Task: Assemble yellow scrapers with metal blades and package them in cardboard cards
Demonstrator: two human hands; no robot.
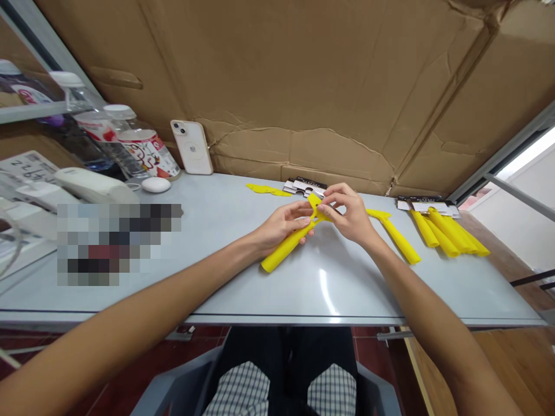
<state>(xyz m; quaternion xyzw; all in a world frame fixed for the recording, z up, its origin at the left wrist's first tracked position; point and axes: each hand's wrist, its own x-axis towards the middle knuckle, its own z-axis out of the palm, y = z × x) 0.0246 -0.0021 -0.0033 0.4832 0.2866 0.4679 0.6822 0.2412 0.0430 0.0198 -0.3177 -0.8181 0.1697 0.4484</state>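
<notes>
Checked trouser knees (pixel 245 384) nearest cam. L hand (pixel 290 222) curled round yellow tube-handled piece (pixel 284 251), mid-tabletop (pixel 260 297); R hand (pixel 347 211) part-closed, fingertips pinching its forked head (pixel 313 200). Risk: poss. twist if L grip's loose; head may bend if R presses hard.
</notes>
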